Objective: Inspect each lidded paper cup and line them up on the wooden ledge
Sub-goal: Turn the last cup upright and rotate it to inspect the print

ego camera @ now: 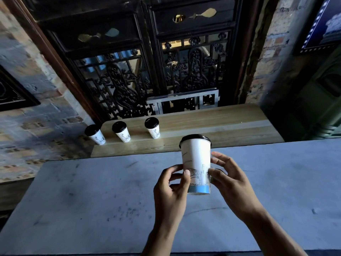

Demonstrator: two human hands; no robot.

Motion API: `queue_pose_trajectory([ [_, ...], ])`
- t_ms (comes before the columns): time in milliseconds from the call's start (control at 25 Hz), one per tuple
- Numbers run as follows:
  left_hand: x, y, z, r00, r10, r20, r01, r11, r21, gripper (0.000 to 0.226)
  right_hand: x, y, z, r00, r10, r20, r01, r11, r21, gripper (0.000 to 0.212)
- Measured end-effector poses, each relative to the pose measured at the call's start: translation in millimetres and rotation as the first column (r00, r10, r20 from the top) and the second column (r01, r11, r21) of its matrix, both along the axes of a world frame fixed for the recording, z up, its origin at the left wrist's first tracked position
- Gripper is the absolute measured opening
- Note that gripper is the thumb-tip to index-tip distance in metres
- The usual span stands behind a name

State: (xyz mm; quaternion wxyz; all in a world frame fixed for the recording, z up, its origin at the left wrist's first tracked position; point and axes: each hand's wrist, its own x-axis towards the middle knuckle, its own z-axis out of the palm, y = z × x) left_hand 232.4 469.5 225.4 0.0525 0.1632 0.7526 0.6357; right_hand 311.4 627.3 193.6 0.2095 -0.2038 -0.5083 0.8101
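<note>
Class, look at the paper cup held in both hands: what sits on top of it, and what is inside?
A black lid caps the held cup, gripped by the left hand and right hand. The lid hides its contents.

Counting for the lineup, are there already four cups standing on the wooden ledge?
No, only three lidded paper cups stand on the wooden ledge; both hands hold a fourth.

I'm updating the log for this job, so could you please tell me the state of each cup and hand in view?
Held cup: upright, black lid on, lifted above the grey counter.
Left hand: fingers on the held cup's side.
Right hand: fingers on its other side.
Left ledge cup: lidded, standing at the wooden ledge's left end.
Middle ledge cup: lidded, standing.
Right ledge cup: lidded, standing.
</note>
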Motion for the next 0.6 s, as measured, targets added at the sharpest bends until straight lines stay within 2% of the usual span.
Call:
queue_pose_trajectory([
  [80, -3, -2, -5, 1.000, 0.011, -0.026, -0.012, 1.000, -0.020, 0.008, 0, 2, -1, 0.999, -0.026, 0.032, 0.025, 1.000, 0.016, 0.055],
  [200, -5, -4, -8, 0.998, -0.010, -0.068, 0.007, 0.999, -0.053, 0.027, -2, 5, -3, 0.999, -0.023, 0.038, 0.023, 1.000, 0.007, 0.067],
  [280, -4, -4, -7, 0.993, -0.023, -0.120, 0.013, 0.996, -0.083, 0.037, -3, 6, -4, 1.000, 0.007, 0.031, -0.006, 1.000, -0.015, 0.069],
  [360, -4, -5, -8, 0.987, -0.014, -0.158, 0.000, 0.996, -0.087, 0.037, -4, 6, -5, 0.998, 0.041, 0.037, -0.040, 0.999, -0.002, 0.070],
  [520, 2, -1, -11, 0.999, -0.010, -0.054, 0.011, 1.000, 0.015, 0.017, -2, 3, -3, 0.996, 0.084, 0.022, -0.084, 0.996, 0.036, 0.066],
  [600, 5, 0, -12, 1.000, -0.030, 0.006, 0.030, 0.998, 0.053, 0.018, -1, 2, -1, 0.996, 0.082, 0.029, -0.084, 0.995, 0.050, 0.067],
])
